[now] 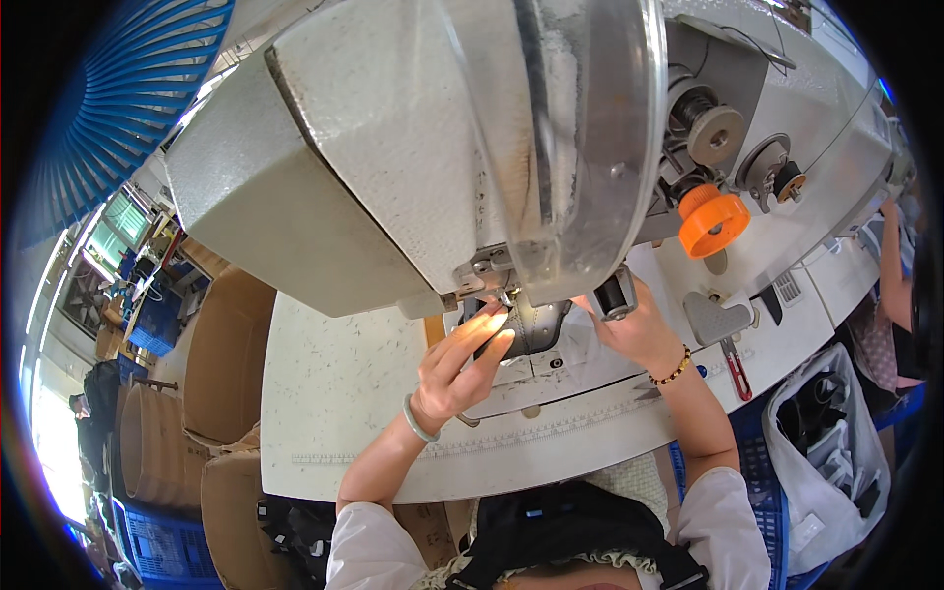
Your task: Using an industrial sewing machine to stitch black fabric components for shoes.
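A dark grey stitched piece (538, 329), perhaps part of a shoe upper, lies under the head of a sewing machine (374, 167). My left hand (457, 369) pinches its left side, fingertips close by the lit needle area. To the right of the piece is my right hand (637, 332); a black cylindrical machine part (616, 295) covers some of its fingers, so its grip cannot be made out. The machine head and a clear plastic guard (610, 147) hide the far side of the piece.
An orange knob (714, 221) juts from the machine's right side. Red-handled snips (736, 370) lie on the white table (324, 393). Cardboard boxes (228, 359) stand at left. A white bag (831, 442) of dark pieces sits at right, near another person's arm (893, 265).
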`<state>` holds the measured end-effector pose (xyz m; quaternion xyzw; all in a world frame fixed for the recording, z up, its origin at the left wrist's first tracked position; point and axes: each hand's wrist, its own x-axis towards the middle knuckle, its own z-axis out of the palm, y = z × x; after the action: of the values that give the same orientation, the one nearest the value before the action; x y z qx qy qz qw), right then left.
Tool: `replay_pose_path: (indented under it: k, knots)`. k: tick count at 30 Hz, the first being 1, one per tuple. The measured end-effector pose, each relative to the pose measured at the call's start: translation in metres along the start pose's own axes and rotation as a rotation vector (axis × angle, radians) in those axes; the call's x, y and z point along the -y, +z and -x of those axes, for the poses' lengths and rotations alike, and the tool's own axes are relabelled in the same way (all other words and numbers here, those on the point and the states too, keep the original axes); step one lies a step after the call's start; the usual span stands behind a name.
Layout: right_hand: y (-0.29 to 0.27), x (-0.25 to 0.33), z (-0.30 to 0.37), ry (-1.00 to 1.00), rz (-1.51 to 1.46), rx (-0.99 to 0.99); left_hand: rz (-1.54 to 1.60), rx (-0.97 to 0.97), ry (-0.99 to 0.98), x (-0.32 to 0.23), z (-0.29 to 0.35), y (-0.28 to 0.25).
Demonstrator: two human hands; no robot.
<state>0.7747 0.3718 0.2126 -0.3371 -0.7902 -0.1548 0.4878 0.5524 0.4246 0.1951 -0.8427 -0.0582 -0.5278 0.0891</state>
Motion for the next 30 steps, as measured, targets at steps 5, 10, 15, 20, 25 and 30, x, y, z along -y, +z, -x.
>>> replay_pose_path:
  k: [5,10,15,20,25,30]
  knots:
    - [0.000,0.002,0.000,0.026,0.075,0.041,0.007,0.024,-0.056,0.001,-0.002,-0.002]
    - [0.004,0.002,0.003,0.031,0.141,0.025,0.024,0.030,-0.072,0.001,-0.004,-0.004]
    - [0.007,0.000,0.006,-0.030,0.036,-0.008,0.044,0.008,-0.076,0.002,-0.004,-0.002]
    - [0.007,0.002,0.008,-0.010,0.051,-0.039,0.048,0.017,-0.073,0.002,-0.002,-0.002]
    - [0.009,0.000,0.007,-0.011,0.023,-0.064,0.013,0.011,-0.039,0.002,-0.003,-0.002]
    - [0.013,-0.003,0.009,0.000,-0.045,-0.107,0.013,0.021,-0.060,0.000,-0.004,-0.003]
